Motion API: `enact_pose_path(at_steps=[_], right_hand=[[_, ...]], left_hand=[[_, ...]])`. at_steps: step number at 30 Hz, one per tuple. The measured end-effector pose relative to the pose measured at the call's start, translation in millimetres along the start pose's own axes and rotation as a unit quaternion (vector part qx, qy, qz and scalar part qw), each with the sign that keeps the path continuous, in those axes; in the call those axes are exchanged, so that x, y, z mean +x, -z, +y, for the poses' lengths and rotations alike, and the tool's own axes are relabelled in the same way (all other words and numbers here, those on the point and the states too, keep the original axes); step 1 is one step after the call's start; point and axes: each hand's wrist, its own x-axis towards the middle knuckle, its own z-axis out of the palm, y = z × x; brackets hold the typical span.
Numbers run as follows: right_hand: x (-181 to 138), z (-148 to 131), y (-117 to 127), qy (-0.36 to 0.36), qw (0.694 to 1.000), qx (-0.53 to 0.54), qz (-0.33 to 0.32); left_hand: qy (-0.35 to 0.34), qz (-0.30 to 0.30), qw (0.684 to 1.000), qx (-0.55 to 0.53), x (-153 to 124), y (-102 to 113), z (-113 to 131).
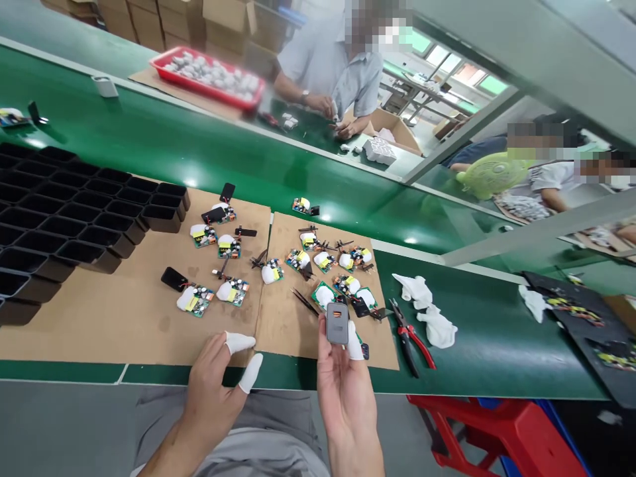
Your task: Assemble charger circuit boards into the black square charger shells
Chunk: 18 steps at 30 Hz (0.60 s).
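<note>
In the head view, my right hand [345, 394] grips a small dark grey plastic case [338, 324], held upright with a small slot near its top. A white finger cot covers that hand's thumb. My left hand [213, 387] is over the front table edge, empty, its thumb and forefinger apart and capped with white finger cots. Beyond both hands, several small circuit boards [233, 291] with white blobs, yellow tape and wired black pieces lie on cardboard [144, 324]. A pair of tweezers [305, 301] rests just behind the grey case.
Rows of black open boxes [114, 205] fill the left. Red-handled pliers [411, 338] and crumpled white gloves [437, 328] lie at the right. Across the green bench, a person [332, 73] works near a red tray [211, 79] of white parts. A red stool [511, 430] stands below.
</note>
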Motion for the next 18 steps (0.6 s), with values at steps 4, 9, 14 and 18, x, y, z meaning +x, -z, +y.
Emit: enact_pose_path(at_steps=[4,9,14,18], right_hand=[[-1.1,-8.9,-0.9,-0.037,0.999,0.030,-0.007],[-5.4,11.3,11.0,0.159,0.979,-0.127,0.005],[-10.8,33.1,28.6,0.236,0.943,-0.219,-0.085],[-8.0,33.5,27.3,0.223,0.944,-0.217,-0.109]], left_hand=[[-0.013,-0.005,1.000,0.014,-1.7,-0.8,-2.8],[-0.005,-0.010,1.000,0.017,-2.5,0.0,-2.2],[-0.004,-0.012,1.000,0.020,-2.0,-0.4,-1.8],[-0.032,-0.009,0.998,0.046,-1.3,-1.0,-5.0]])
